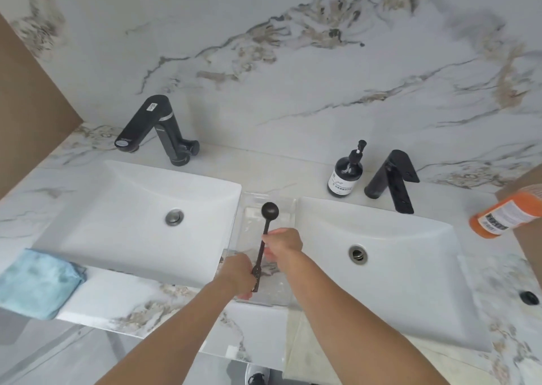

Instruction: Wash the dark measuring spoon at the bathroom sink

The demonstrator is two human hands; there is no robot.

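The dark measuring spoon (265, 226) is long-handled, its round bowl pointing away from me over a clear plastic tray (286, 208) that lies between two white sinks. My left hand (239, 276) grips the near end of the handle. My right hand (283, 243) pinches the handle near its middle. The left sink (117, 208) and the right sink (410, 252) are both dry-looking, with no water running from either faucet.
A black faucet (159, 129) stands behind the left sink, another black faucet (391, 179) behind the right one. A dark soap pump bottle (346, 173) stands beside the right faucet. An orange bottle (504, 214) lies at far right. A blue cloth (35, 282) rests at left.
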